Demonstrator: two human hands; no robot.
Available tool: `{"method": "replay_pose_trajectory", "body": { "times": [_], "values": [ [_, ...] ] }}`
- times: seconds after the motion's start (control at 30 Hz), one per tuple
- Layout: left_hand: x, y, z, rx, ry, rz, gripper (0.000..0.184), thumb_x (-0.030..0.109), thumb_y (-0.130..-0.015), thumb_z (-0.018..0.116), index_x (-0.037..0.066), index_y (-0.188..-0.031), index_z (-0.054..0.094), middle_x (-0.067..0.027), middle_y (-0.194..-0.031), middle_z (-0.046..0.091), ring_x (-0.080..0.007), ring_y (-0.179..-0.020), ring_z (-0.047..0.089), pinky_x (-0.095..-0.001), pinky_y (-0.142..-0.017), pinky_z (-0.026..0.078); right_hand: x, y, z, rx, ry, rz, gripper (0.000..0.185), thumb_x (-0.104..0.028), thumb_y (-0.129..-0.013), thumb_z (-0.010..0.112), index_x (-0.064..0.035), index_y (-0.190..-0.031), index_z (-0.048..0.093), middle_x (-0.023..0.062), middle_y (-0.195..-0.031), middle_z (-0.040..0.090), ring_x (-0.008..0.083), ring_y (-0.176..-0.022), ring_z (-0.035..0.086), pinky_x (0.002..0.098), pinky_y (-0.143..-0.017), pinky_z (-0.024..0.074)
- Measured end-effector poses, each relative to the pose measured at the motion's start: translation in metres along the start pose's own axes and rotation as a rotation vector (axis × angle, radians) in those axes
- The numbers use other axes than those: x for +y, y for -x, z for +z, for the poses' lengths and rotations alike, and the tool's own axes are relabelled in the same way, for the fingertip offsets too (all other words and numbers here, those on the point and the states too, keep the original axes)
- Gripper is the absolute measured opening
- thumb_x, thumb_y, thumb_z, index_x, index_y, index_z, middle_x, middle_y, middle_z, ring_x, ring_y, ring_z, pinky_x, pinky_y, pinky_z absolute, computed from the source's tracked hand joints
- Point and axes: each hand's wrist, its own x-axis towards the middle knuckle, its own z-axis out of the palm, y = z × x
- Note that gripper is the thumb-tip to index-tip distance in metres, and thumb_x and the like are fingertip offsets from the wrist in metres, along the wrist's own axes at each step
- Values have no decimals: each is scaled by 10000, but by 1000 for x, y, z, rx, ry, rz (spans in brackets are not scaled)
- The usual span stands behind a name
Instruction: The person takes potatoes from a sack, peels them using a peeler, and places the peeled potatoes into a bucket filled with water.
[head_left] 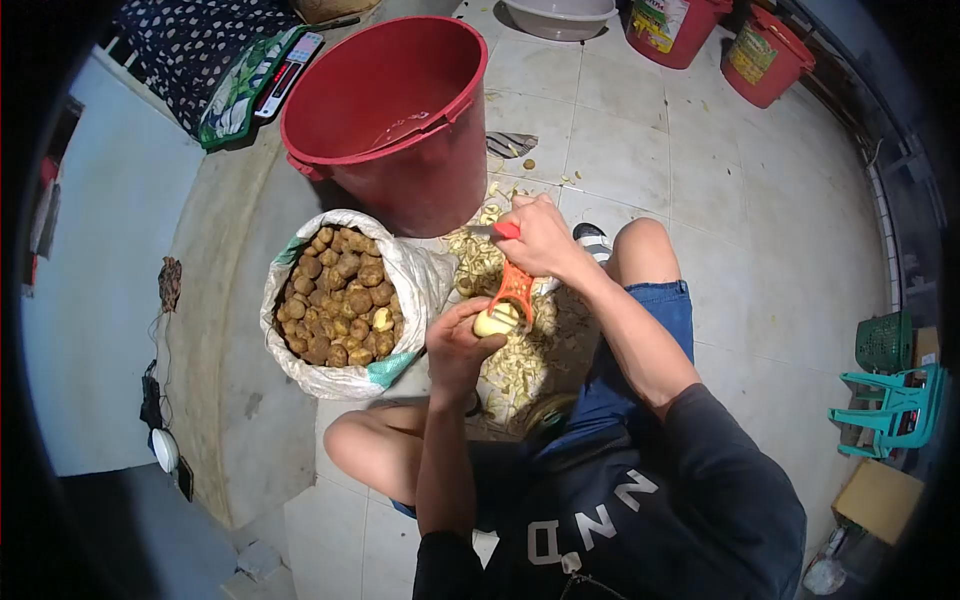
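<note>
My left hand (459, 345) is wrapped round a pale, mostly peeled potato (496, 320). In my right hand (540, 238) are an orange peeler (514, 290), its head against the potato, and a knife with a red handle (507, 231) and its blade pointing left. Left of my hands stands an open white sack (418, 275) full of brown potatoes (335, 300), with one paler potato among them. Peelings (515, 370) lie heaped on the floor between my legs.
A large red bucket (425, 180) stands beyond the sack. A digital scale (288, 75) is at the upper left. Further back are a grey basin (560, 18) and two red buckets. Teal stools (895, 410) stand at the far right.
</note>
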Motion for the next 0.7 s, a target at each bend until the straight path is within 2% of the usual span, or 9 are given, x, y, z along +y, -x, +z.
{"method": "replay_pose_trajectory", "body": {
  "times": [0.13, 0.17, 0.23, 0.27, 0.4, 0.47, 0.57, 0.63, 0.7],
  "values": [
    [0, 2, 1, -32, 4, 51, 449, -137, -716, 660, -67, -1145, 544, -142, -1104, 613, -205, -1037, 608, -316, -918, 505, 25, -9, 7, -159, -193, 459, 217, -259, -708, 622, -73, -597, 621, 132, -611, 589, 332, -759, 596, 457, -739, 429],
    [-2, 0, 1, -31, 5, 56, 449, -137, -716, 660, -67, -1145, 544, -142, -1104, 613, -205, -1037, 608, -316, -918, 505, 22, -4, 8, -160, -190, 454, 217, -259, -708, 622, -73, -597, 621, 132, -611, 589, 332, -759, 596, 457, -739, 429],
    [-5, -1, 0, 45, 165, -21, 401, -106, -754, 649, -63, -1137, 537, -141, -1100, 616, -199, -1015, 612, -316, -913, 498, -11, 3, -6, 15, -65, 23, 252, -279, -729, 628, -58, -608, 632, 159, -635, 599, 360, -723, 598, 469, -694, 439],
    [-18, 0, -6, 17, 221, -18, 399, -47, -795, 635, -59, -1170, 502, -141, -1108, 607, -199, -1003, 610, -325, -917, 486, -14, 1, -7, 152, -72, -21, 197, -203, -686, 637, -28, -603, 598, 152, -559, 511, 336, -609, 532, 444, -604, 422],
    [-20, -2, 4, 6, 432, -73, 429, -2, -821, 614, -56, -1218, 462, -147, -1137, 588, -203, -1014, 591, -338, -940, 464, 21, -4, 8, 139, -147, 320, 134, -170, -676, 622, -57, -608, 600, 155, -584, 510, 327, -636, 537, 444, -684, 413],
    [-20, 1, 7, 39, 530, -107, 614, 208, -807, 749, -60, -1260, 431, -145, -1208, 549, -223, -1142, 524, -398, -1067, 376, -11, 1, -12, 150, -90, 197, 192, -223, -714, 620, -55, -622, 624, 164, -606, 546, 345, -680, 565, 461, -685, 420],
    [-23, -3, 11, 77, 582, -104, 409, 40, -882, 575, -48, -1254, 430, -139, -1185, 537, -210, -1078, 535, -360, -994, 411, 10, 1, 1, 220, -49, 77, 248, -260, -744, 621, -27, -663, 648, 182, -599, 546, 392, -704, 579, 488, -684, 437],
    [-18, -4, 11, 56, 566, -77, 433, 44, -900, 550, -49, -1294, 395, -129, -1177, 526, -209, -1088, 526, -363, -1005, 402, 29, -2, 3, 147, -92, 406, 230, -247, -735, 615, -30, -668, 649, 190, -597, 546, 398, -714, 582, 487, -692, 445],
    [-4, -1, 17, 124, 562, -26, 477, 34, -899, 536, -50, -1333, 358, -128, -1170, 521, -210, -1078, 528, -366, -988, 421, 28, 1, 8, 194, -52, 363, 239, -241, -729, 614, -17, -649, 635, 223, -630, 570, 398, -709, 590, 487, -680, 450]
  ]
}}
